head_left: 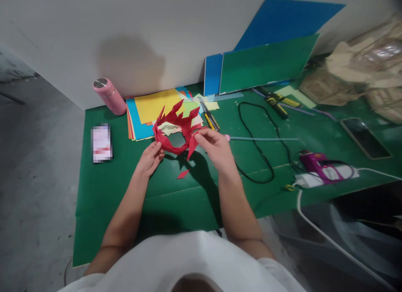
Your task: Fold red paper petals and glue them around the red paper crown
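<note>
A ring of folded red paper with pointed pieces standing up from it, a paper crown [176, 149], is held over the green table in front of me. My left hand [151, 158] pinches its near left side between thumb and fingers. On the right side, my right hand [215, 146] grips the crown where one red point hangs downward. Below the ring lies a small loose red paper piece [183, 174] on the tabletop. Behind the crown is a stack of coloured paper [153, 108], yellow and blue on top, partly hidden by the red points.
A pink thermos [109, 97] stands at the back left, near a blurred-out phone-sized item [101, 143]. Utility knives [211, 119], a black cable [273, 175], a power strip [336, 173] and a phone [366, 137] lie rightward. Green and blue boards [266, 64] lean on the wall.
</note>
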